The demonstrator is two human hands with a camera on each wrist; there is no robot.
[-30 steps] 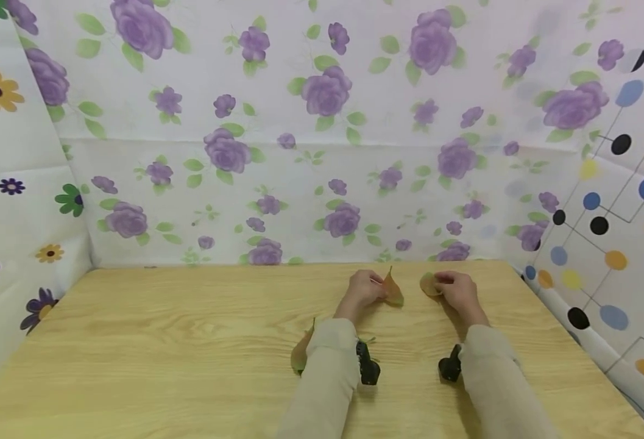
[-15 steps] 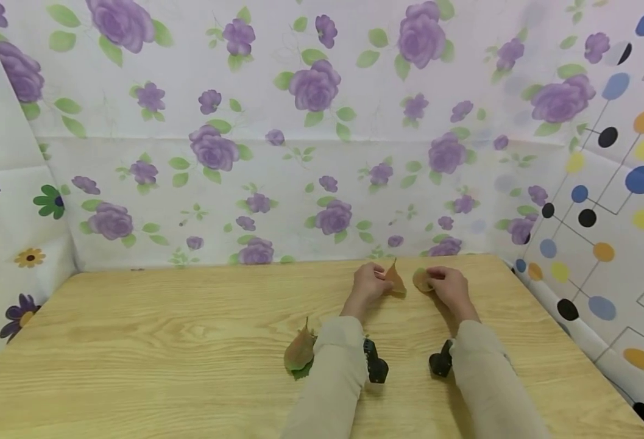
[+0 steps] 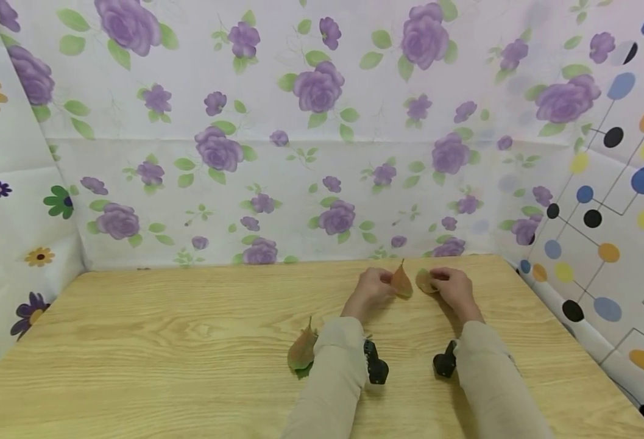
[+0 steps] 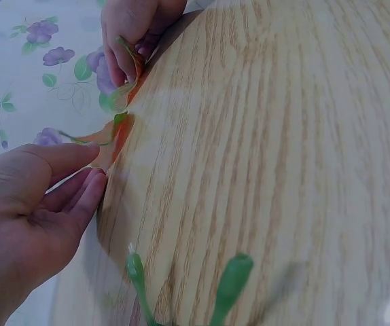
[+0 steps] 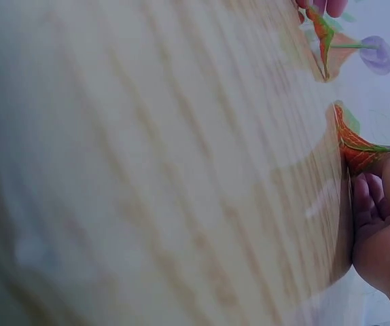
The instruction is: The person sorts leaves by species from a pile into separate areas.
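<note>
A white cloth printed with purple roses (image 3: 322, 140) spans the back, the largest thing in sight. In front of it lies the wood-grained tabletop (image 3: 190, 341). A cloth with coloured daisies (image 3: 3, 140) closes the left side, and a cloth with coloured dots joined by lines (image 3: 629, 201) the right. Two beige sleeves, the left sleeve (image 3: 332, 366) and the right sleeve (image 3: 497, 378), reach across the tabletop toward its far edge. Beyond their cuffs are the hands: the left hand (image 3: 373, 289) pinches an orange leaf (image 3: 402, 283) between thumb and fingers, its stem pointing away from the person; the right hand (image 3: 456, 289) pinches a rounder leaf (image 3: 424, 280), veined in red and green in the right wrist view. The two held leaves are near each other but apart, both close to the tabletop's far edge. Just beside the left sleeve lies a brownish leaf (image 3: 301, 352), with a green leaf (image 3: 303, 372) showing at its lower end. A black device (image 3: 375, 364) sits by the left cuff, and a second black device (image 3: 445, 361) by the right cuff.
</note>
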